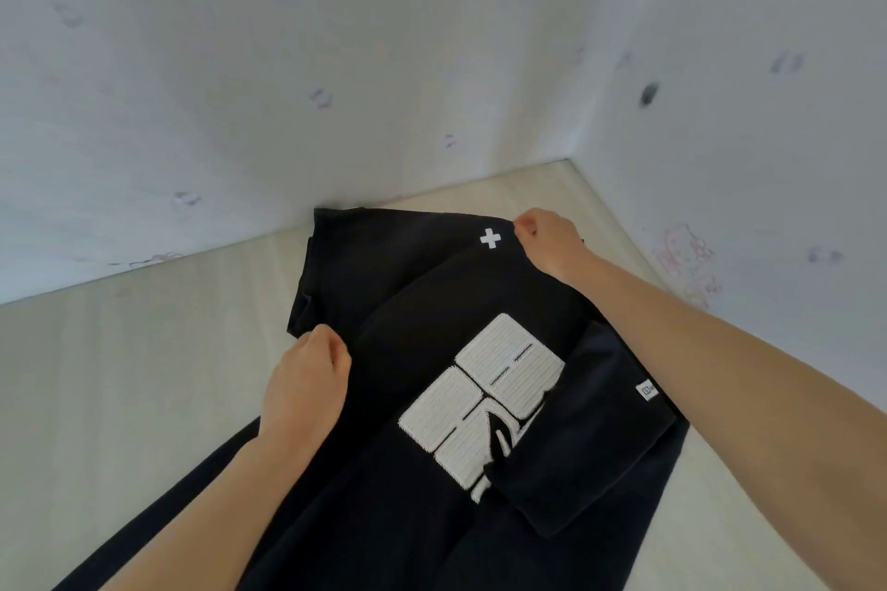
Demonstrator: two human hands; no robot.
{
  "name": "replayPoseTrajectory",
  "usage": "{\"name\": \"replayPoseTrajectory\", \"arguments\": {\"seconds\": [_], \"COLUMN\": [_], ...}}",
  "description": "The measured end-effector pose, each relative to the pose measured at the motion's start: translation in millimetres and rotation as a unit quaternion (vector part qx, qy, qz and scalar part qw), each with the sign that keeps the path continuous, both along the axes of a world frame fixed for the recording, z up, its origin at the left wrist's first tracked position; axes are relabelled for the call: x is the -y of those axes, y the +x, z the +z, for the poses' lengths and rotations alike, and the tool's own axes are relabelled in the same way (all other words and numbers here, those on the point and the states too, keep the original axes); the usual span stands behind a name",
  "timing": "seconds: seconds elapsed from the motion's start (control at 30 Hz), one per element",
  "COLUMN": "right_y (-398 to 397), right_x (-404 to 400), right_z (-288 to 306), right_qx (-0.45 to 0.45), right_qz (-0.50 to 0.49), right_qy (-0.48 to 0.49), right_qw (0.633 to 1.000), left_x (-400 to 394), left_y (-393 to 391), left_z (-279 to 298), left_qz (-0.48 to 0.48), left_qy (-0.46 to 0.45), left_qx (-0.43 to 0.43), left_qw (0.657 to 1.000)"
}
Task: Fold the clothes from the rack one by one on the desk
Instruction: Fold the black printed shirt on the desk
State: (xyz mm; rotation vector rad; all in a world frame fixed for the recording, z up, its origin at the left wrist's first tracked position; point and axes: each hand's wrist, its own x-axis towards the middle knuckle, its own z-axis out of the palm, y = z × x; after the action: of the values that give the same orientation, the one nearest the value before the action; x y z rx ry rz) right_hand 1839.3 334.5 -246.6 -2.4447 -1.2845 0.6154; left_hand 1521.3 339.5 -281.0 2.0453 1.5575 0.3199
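Observation:
A black T-shirt (422, 302) with a large white block print and a small white cross near the collar lies on the pale wooden desk (120, 374), its top end toward the wall corner. My left hand (307, 379) pinches the shirt's left edge near the shoulder. At the far top edge, just right of the cross, my right hand (547, 240) is closed on the fabric. The right sleeve is folded in over the body and covers part of the print. The shirt's lower end runs out of view at the bottom.
White walls (288, 62) with faint marks meet in a corner behind the desk, close to the shirt's top edge. Bare desk surface shows to the left of the shirt and in a strip on its right.

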Motion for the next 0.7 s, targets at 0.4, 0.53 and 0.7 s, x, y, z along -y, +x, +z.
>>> {"name": "replayPoseTrajectory", "arguments": {"seconds": [0.4, 0.53, 0.7], "right_y": [-11, -9, -2], "right_x": [-80, -76, -71], "right_z": [-52, -49, -25], "right_qx": [0.103, 0.078, -0.041], "right_qz": [0.133, 0.123, 0.050], "right_qy": [-0.069, -0.043, 0.024], "right_qw": [0.983, 0.988, 0.998], "left_x": [-19, -30, -54], "left_y": [19, 26, 26], "left_z": [-13, -11, 3], "left_qz": [0.128, 0.125, 0.109], "left_qy": [-0.107, -0.116, -0.037], "left_qx": [-0.084, -0.062, -0.029], "left_qw": [0.982, 0.983, 0.993]}}
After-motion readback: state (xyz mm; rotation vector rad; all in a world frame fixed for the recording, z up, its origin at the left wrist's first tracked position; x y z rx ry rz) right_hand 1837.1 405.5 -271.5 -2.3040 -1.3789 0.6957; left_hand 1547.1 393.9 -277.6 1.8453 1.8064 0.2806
